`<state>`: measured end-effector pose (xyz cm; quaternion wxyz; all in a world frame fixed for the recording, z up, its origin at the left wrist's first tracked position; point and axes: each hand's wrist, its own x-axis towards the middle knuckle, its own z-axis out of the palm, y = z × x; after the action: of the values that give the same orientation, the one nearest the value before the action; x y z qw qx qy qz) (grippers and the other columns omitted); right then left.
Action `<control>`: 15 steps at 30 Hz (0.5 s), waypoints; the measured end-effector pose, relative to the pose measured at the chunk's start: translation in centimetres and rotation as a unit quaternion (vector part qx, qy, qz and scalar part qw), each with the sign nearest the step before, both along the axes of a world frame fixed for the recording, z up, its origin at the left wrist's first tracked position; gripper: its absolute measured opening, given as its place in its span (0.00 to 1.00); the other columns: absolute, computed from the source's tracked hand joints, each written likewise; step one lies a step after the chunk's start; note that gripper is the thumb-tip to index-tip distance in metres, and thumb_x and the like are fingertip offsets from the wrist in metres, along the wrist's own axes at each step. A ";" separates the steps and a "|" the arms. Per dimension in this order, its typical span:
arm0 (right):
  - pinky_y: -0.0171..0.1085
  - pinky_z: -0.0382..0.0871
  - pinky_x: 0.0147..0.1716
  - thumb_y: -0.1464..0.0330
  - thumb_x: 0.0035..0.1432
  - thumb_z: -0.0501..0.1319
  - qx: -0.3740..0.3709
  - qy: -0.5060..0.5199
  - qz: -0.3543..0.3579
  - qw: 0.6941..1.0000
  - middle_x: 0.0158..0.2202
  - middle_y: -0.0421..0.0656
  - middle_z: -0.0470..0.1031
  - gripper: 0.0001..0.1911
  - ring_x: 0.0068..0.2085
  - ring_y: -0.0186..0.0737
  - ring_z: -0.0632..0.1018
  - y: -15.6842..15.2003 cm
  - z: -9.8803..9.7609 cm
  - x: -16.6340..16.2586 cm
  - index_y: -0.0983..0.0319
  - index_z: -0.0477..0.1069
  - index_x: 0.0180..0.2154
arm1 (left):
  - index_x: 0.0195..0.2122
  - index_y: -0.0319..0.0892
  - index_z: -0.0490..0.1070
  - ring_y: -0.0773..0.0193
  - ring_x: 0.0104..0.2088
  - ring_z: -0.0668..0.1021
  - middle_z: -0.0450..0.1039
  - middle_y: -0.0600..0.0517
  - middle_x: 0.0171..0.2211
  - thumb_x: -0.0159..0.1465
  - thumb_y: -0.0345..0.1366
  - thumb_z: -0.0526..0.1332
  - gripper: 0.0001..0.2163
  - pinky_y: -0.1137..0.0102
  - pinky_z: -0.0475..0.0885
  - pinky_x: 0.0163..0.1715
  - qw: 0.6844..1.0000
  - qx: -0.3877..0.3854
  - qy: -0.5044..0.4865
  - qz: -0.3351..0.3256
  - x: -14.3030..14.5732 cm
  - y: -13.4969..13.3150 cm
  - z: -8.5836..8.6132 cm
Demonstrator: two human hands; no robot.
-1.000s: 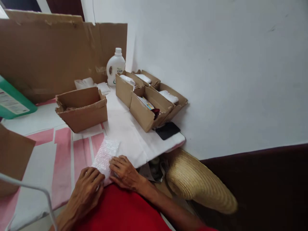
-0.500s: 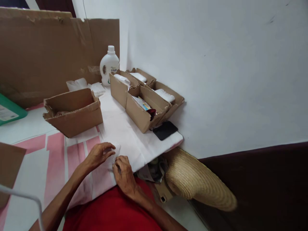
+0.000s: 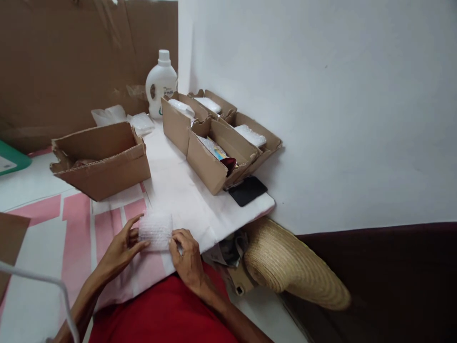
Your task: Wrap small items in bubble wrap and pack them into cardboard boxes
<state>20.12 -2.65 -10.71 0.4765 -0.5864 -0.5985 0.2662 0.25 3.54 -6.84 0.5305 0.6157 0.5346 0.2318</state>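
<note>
A small bubble wrap pouch spans the gap between my two hands, just above the near edge of the table. On its left side my left hand grips it, thumb in front and fingers behind. My right hand pinches the pouch's right edge with bent fingers. What the pouch holds, if anything, cannot be made out. Beyond my hands on the left is an open cardboard box with something brownish low inside.
Several cut cardboard boxes with bubble-wrapped items stand by the wall. A black phone lies near the table's right edge. Behind are a white jug and plastic bags. A straw hat hangs below; a white cable crosses lower left.
The pouch has turned so its broad face shows. My left hand has moved left and down and now grips its left side. My right hand stays at the right edge. The view has shifted slightly.
</note>
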 end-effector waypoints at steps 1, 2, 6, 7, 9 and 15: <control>0.39 0.67 0.41 0.78 0.63 0.54 0.001 -0.003 -0.007 1.000 0.35 0.43 0.74 0.10 0.40 0.42 0.72 0.1 -0.1 -0.1 0.59 0.66 0.32 | 0.63 0.46 0.59 0.67 0.27 0.73 0.62 0.61 0.26 0.61 0.47 0.64 0.30 0.70 0.72 0.29 1.000 0.019 0.019 0.004 0.1 -0.1 -0.4; 0.39 0.66 0.41 0.78 0.63 0.54 0.001 -0.008 -0.015 1.000 0.35 0.43 0.74 0.10 0.40 0.42 0.72 0.2 -0.2 -0.2 0.59 0.66 0.32 | 0.62 0.45 0.60 0.67 0.26 0.72 0.63 0.60 0.27 0.62 0.48 0.63 0.29 0.70 0.71 0.28 0.999 0.038 0.037 0.012 0.2 -0.2 -0.8; 0.40 0.66 0.40 0.78 0.62 0.55 -0.011 -0.044 -0.045 0.998 0.34 0.42 0.70 0.11 0.39 0.42 0.70 0.8 -0.6 -0.6 0.59 0.64 0.30 | 0.62 0.44 0.61 0.66 0.29 0.76 0.71 0.54 0.35 0.64 0.49 0.60 0.27 0.69 0.73 0.30 0.990 0.101 0.092 0.041 0.7 -0.3 -1.8; 0.40 0.66 0.39 0.79 0.61 0.55 -0.016 -0.054 -0.051 0.997 0.34 0.42 0.69 0.11 0.39 0.43 0.69 0.9 -0.6 -0.7 0.59 0.63 0.30 | 0.62 0.44 0.61 0.66 0.29 0.76 0.71 0.53 0.37 0.65 0.48 0.59 0.27 0.68 0.74 0.31 0.986 0.122 0.104 0.047 0.9 -0.5 -1.9; 0.40 0.67 0.39 0.79 0.60 0.55 -0.025 -0.071 -0.059 0.995 0.34 0.42 0.68 0.11 0.40 0.43 0.69 1.1 -0.7 -0.8 0.58 0.62 0.31 | 0.63 0.42 0.61 0.64 0.31 0.77 0.73 0.50 0.40 0.67 0.47 0.58 0.26 0.67 0.74 0.32 0.968 0.199 0.134 0.070 1.3 -1.1 -2.2; 0.43 0.70 0.39 0.80 0.59 0.56 -0.027 -0.102 -0.057 0.993 0.33 0.41 0.67 0.12 0.38 0.44 0.70 1.3 -1.1 -0.8 0.58 0.61 0.30 | 0.56 0.46 0.70 0.56 0.48 0.77 0.75 0.46 0.50 0.67 0.36 0.61 0.16 0.62 0.70 0.48 0.818 0.511 0.265 -0.016 2.1 -3.8 -2.5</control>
<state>19.35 -1.40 -11.80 0.4117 -0.6561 -0.6021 0.1936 2.39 -0.30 -9.29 -0.0182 0.8444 0.4493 0.2911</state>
